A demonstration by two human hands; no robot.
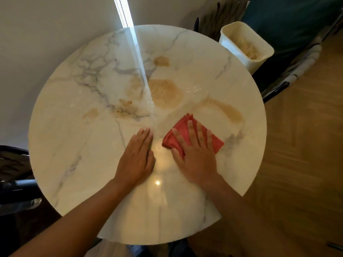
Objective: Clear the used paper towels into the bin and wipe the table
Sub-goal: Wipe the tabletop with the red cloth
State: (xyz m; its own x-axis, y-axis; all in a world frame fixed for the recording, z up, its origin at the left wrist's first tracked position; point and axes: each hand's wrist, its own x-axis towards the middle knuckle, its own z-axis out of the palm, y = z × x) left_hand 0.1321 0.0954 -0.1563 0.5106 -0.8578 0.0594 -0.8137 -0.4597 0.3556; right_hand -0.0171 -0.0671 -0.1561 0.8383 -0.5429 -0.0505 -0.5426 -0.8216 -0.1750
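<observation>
Both hands flat on table [78, 164], right hand [194, 156] pressing red cloth [216, 140].

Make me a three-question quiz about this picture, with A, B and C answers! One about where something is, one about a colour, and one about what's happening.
1. Where is the white plastic bin?
A. Beyond the table's far right edge
B. On the table
C. Under the left hand

2. What colour is the folded cloth?
A. Blue
B. Red
C. Green

3. What state is the round white marble table in?
A. Spotless
B. Covered in paper towels
C. Marked with brown stains

Answers:
1 A, the bin stands off the table top, past its far right rim.
2 B, the cloth under the right hand is red.
3 C, brown stains lie beyond both hands, the left hand flat on bare marble.
</observation>
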